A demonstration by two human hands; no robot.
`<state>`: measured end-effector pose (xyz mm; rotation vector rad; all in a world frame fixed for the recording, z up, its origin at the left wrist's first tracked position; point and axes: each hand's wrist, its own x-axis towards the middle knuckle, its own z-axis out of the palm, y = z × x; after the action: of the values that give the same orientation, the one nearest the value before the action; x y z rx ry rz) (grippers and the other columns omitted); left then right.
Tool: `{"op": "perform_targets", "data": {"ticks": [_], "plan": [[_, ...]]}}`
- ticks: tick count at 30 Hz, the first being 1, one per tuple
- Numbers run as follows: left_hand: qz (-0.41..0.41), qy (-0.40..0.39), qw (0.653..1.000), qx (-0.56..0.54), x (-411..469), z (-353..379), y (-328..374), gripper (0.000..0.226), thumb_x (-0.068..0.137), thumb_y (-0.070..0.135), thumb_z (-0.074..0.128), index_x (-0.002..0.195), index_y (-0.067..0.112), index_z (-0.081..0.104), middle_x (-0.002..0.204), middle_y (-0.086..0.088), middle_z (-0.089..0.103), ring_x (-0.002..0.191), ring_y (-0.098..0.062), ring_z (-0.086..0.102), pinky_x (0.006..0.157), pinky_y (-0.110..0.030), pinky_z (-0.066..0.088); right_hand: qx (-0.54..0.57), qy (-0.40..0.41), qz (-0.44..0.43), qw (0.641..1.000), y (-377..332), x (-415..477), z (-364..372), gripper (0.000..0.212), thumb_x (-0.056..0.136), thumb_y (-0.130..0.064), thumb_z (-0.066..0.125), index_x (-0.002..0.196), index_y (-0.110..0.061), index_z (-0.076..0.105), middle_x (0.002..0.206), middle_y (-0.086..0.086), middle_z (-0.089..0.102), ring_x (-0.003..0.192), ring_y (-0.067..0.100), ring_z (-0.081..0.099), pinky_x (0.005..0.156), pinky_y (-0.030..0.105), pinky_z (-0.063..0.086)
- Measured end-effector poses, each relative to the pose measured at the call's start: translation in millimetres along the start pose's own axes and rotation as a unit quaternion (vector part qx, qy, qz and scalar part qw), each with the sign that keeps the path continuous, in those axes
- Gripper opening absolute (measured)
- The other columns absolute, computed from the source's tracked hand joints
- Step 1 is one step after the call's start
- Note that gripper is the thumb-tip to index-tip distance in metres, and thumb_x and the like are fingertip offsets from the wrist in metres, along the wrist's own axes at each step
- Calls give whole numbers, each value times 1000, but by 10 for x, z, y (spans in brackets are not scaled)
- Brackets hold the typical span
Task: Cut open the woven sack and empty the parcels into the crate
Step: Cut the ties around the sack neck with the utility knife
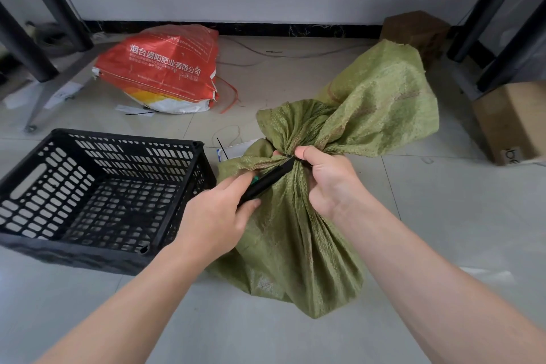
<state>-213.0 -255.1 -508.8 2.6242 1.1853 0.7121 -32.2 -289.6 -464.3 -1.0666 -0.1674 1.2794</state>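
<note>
At 6 o'clock, sack (295,260): green woven cloth slumped on the floor just before me. The belly is creased and sagging, and the parcels are hidden inside.
Feel: I judge it soft and limp, not heavy, with a slick weave that frays where it is cut.
Left hand (218,216): at 7 o'clock of the neck, my fingers are curled round a black cutter (266,180).
Cutter: it points toward 1 o'clock with its tip at the neck. The blade is too small to make out.
Right hand (328,180): at 3 o'clock of the neck, my thumb and fingers clench the gathered cloth.
Neck (291,162): bunched tight. Whether a tie binds it I cannot tell.
Where to hold: bunched folds, I think, never flat cloth. That means the neck while cutting and the bottom corners for tipping out.
Risk: my right thumb sits just beside the tip, so the cut should go away from it.
Crate (97,139): at 9 o'clock, black and slotted, just beside the sack, with no parcels in it.
Sack top (384,97): at 1 o'clock, loose cloth fanning out beyond the neck.
Red bag (165,68): at 11 o'clock, by the wall.
Box (511,121): at 3 o'clock, cardboard, well apart.
</note>
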Motion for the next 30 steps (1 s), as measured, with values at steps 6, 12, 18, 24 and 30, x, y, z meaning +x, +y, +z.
{"op": "perform_targets", "data": {"ticks": [6,12,18,24,30], "plan": [[21,29,999,14,-14,49,18,42,87,36,59,125,18,57,104,3,70,66,-26,67,52,-30,51,-22,33,0,999,18,28,0,15,93,6,50,89,11,63,80,25,71,63,29,72,62,42,62],[34,37,997,64,-19,69,12,38,88,32,64,122,17,61,96,3,70,56,-27,61,49,-30,45,-67,102,-2,993,47,96,38,27,86,2,60,110,15,60,108,34,68,96,45,70,85,61,55],[52,8,995,90,23,18,-56,43,85,33,71,125,18,60,94,2,71,57,-31,63,50,-31,47,-100,99,13,990,25,137,-8,14,88,3,59,100,9,64,102,29,70,84,39,71,80,54,59],[77,24,984,157,54,-80,71,45,76,29,79,116,13,67,80,2,69,50,-25,60,47,-25,33,-77,103,28,991,-19,116,-15,7,91,3,55,92,4,62,84,20,65,70,32,66,74,49,59],[95,39,976,190,43,-94,53,38,86,27,68,120,13,62,80,-1,62,61,-24,61,55,-33,37,-33,80,60,994,-59,99,-35,12,94,1,49,94,4,60,89,22,67,74,33,68,60,43,61]]}}
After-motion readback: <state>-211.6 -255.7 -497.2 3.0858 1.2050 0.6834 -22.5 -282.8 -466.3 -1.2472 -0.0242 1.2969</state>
